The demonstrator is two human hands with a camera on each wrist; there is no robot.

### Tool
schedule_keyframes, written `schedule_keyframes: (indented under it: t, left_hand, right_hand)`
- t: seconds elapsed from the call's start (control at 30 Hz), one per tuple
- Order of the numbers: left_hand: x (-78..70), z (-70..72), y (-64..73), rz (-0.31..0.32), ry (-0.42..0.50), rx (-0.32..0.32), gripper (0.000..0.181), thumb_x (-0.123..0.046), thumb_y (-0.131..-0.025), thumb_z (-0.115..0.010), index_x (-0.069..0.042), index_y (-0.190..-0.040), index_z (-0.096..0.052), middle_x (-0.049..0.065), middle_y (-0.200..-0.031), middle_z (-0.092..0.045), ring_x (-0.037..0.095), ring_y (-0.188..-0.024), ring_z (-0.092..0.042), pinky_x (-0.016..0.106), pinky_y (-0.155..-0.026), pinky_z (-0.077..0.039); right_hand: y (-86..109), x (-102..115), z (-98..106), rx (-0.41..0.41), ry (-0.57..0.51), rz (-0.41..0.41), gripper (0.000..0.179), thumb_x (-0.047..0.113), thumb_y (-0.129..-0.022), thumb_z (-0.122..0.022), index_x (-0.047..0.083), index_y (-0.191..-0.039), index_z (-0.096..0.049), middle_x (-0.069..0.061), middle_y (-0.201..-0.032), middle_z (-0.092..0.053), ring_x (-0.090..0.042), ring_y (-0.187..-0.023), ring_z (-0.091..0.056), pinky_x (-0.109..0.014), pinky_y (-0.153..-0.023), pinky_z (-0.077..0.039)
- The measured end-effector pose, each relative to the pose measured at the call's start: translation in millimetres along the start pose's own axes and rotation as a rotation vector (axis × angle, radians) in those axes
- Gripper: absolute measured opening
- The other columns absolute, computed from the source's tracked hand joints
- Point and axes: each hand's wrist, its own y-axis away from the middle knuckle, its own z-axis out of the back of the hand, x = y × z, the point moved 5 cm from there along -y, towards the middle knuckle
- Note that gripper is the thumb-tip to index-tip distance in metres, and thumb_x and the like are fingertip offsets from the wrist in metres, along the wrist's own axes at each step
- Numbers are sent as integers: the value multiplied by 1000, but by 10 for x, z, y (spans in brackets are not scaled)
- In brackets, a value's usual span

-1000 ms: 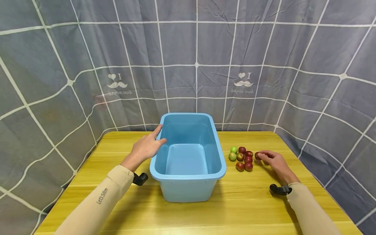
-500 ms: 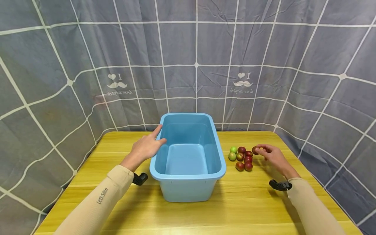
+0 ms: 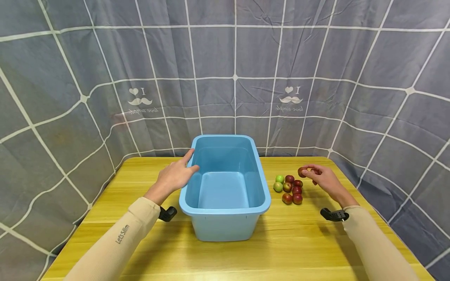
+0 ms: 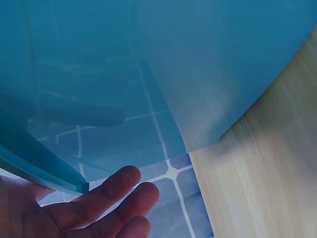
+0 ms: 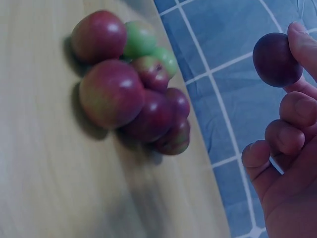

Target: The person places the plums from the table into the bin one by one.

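My left hand holds the left rim of a blue plastic tub, thumb over the rim. In the left wrist view, its other fingers extend loosely outside the wall. My right hand pinches a dark red plum between thumb and forefinger, raised above the table. The right wrist view has this plum at the fingertips, with the remaining fingers loosely bent below. Several red plums and two green ones are grouped on the table between the tub and my right hand.
The wooden table carries the tub at its middle. A grey curtain with a white grid hangs behind and along both sides. A black strap mount sits on my right wrist, another on my left.
My right hand has risen with the plum and shifted slightly left and away from me, off the table beside the group. My left hand and the tub have stayed put.
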Motion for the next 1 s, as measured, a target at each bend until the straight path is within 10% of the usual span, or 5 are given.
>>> schedule_keyframes:
  t: [1.0]
  left_hand:
    - [-13, 17, 9, -7, -25, -3, 76, -53, -97, -40, -36, -163, -7, 8, -72, -57, 24, -55, -50, 36, -50, -38]
  right_hand:
    - [-210, 1071, 40, 67, 64, 242, 34, 36, -100, -62, 13, -124, -68, -7, -74, -55, -23, -63, -48, -31, -58, -43]
